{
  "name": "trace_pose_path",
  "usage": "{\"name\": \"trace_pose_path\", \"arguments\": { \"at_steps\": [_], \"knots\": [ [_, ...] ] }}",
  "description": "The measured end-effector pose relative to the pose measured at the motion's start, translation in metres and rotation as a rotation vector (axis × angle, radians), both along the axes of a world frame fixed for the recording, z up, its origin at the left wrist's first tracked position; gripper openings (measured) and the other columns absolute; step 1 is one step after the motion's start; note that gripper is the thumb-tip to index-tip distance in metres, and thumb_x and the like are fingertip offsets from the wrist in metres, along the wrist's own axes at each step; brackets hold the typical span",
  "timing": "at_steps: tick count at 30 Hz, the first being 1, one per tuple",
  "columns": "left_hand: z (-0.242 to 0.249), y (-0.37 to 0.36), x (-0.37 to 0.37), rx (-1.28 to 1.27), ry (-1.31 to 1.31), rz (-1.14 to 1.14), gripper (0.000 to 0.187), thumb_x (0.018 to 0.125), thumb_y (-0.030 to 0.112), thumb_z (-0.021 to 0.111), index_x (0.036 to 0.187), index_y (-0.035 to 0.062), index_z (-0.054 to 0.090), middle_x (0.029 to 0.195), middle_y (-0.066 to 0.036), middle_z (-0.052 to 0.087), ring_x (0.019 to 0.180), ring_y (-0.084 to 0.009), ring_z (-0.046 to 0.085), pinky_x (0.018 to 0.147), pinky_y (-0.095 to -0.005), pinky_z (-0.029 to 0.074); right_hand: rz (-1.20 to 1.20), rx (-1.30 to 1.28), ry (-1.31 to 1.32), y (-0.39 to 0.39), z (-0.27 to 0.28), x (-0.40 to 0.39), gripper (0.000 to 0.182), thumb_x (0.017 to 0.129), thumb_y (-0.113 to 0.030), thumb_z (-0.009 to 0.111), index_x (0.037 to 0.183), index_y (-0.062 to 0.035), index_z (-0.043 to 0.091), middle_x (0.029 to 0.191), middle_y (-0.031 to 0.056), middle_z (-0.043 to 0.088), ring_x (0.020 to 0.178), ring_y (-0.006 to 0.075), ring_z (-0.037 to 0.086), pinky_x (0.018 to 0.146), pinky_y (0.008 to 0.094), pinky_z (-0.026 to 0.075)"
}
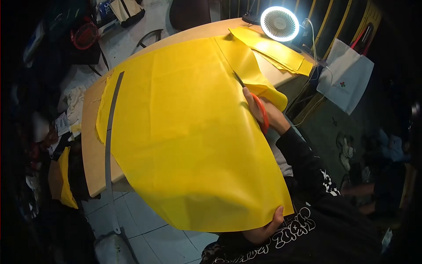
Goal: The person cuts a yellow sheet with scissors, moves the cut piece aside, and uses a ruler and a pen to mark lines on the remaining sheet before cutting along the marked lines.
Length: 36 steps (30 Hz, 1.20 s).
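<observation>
A large yellow sheet (176,132) of smooth, flexible material covers much of the table and hangs over its near edge. My right hand (259,103) is closed around scissors (264,115) with orange-red handles. Their dark blade lies along a cut line in the sheet's upper right part, and a loose yellow strip curls beside it. At the sheet's lower right corner, my left hand (268,225) pinches the edge, thumb on top and the other fingers partly hidden. A long metal ruler (109,127) lies across the left side of the sheet, sticking out past the table.
Folded yellow pieces (272,53) lie at the table's far right, beside a lit round fan lamp (279,23) with a white cable. A white bag (345,75) hangs at right. The wooden table (92,163) shows at left. A stool (115,248) stands below the ruler's end.
</observation>
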<state>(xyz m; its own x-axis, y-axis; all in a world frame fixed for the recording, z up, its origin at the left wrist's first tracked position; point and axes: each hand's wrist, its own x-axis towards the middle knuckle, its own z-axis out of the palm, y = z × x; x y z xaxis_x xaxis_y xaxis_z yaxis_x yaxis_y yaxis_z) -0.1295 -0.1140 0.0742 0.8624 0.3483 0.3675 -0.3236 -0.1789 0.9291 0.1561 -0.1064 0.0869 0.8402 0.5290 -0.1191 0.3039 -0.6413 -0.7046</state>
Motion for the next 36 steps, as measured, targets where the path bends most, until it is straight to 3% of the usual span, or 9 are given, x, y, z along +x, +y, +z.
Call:
{"name": "trace_pose_path", "arguments": {
  "at_steps": [6,9,12,15,19,27,29,32,36],
  "knots": [
    [0.0,0.002,0.001,0.037,0.016,-0.026,0.007,0.086,0.004,0.064,0.088,-0.0004,0.069,0.078,-0.008,0.069,0.068,-0.0194,0.066,0.065,-0.0293,0.052,0.001,-0.034,-0.034,0.0,0.007,-0.002,0.075,0.1,-0.061,0.021,0.1,0.0033,0.06,0.087,0.0262,0.064,0.087,0.0311,0.064,0.083,0.037,0.047],
    [-0.004,0.0,0.0,0.032,0.021,-0.022,0.007,0.085,0.005,0.065,0.089,-0.0003,0.069,0.078,-0.008,0.069,0.069,-0.02,0.066,0.065,-0.0294,0.052,-0.026,-0.053,0.079,0.002,0.009,0.001,0.078,0.1,-0.062,0.019,0.104,0.0046,0.059,0.09,0.0265,0.065,0.09,0.0306,0.064,0.085,0.0361,0.046],
    [-0.003,-0.002,-0.002,0.021,0.046,0.008,0.009,0.085,0.006,0.066,0.09,-0.0002,0.069,0.08,-0.008,0.069,0.07,-0.0204,0.067,0.066,-0.0295,0.053,0.042,0.06,-0.055,0.001,-0.004,0.008,0.079,0.1,-0.061,0.017,0.111,0.0052,0.059,0.097,0.0261,0.066,0.098,0.0307,0.064,0.091,0.035,0.045],
    [-0.005,-0.003,-0.004,0.05,0.026,0.039,0.011,0.084,0.008,0.067,0.092,0.0001,0.069,0.082,-0.008,0.07,0.073,-0.0204,0.068,0.067,-0.0303,0.054,0.014,0.079,-0.065,0.003,-0.02,0.02,0.076,0.098,-0.063,0.023,0.099,0.0031,0.061,0.078,0.028,0.064,0.085,0.0402,0.064,0.085,0.0415,0.048],
    [-0.002,-0.003,-0.007,0.023,0.052,0.017,0.015,0.083,0.012,0.069,0.093,0.0006,0.069,0.084,-0.008,0.07,0.076,-0.0204,0.068,0.069,-0.0314,0.055,0.05,0.004,0.026,0.003,-0.014,0.02,0.074,0.102,-0.057,0.018,0.119,0.0046,0.056,0.114,0.0241,0.063,0.111,0.0299,0.058,0.099,0.0342,0.04],
    [-0.009,-0.006,-0.015,-0.002,0.077,-0.011,0.018,0.081,0.013,0.07,0.096,0.0018,0.069,0.086,-0.008,0.07,0.078,-0.0205,0.068,0.07,-0.031,0.055,0.061,0.079,-0.028,0.003,-0.006,0.01,0.076,0.101,-0.059,0.018,0.117,0.0052,0.056,0.114,0.0236,0.063,0.112,0.0311,0.057,0.099,0.0347,0.039],
    [-0.015,-0.016,-0.019,-0.094,0.033,0.053,0.019,0.081,0.013,0.071,0.096,0.0021,0.069,0.087,-0.007,0.07,0.078,-0.0205,0.069,0.07,-0.0307,0.055,0.055,0.052,-0.028,0.003,-0.004,0.009,0.077,0.1,-0.06,0.018,0.116,0.0051,0.056,0.113,0.0242,0.063,0.111,0.0313,0.058,0.099,0.0352,0.039],
    [-0.016,-0.016,-0.021,-0.013,0.052,0.076,0.02,0.08,0.013,0.071,0.096,0.0019,0.069,0.088,-0.007,0.071,0.079,-0.02,0.069,0.07,-0.0304,0.055,0.031,0.032,-0.068,0.003,-0.011,0.013,0.079,0.1,-0.062,0.017,0.115,0.005,0.057,0.109,0.0255,0.064,0.109,0.0317,0.059,0.098,0.036,0.04],
    [-0.01,-0.011,-0.02,-0.063,0.045,0.002,0.022,0.08,0.014,0.072,0.097,0.0015,0.068,0.09,-0.007,0.071,0.081,-0.0199,0.069,0.071,-0.0304,0.056,-0.012,-0.031,-0.054,0.004,-0.01,0.012,0.081,0.099,-0.063,0.017,0.112,0.0052,0.059,0.103,0.0264,0.065,0.105,0.0324,0.061,0.095,0.0366,0.042]
  ]
}}
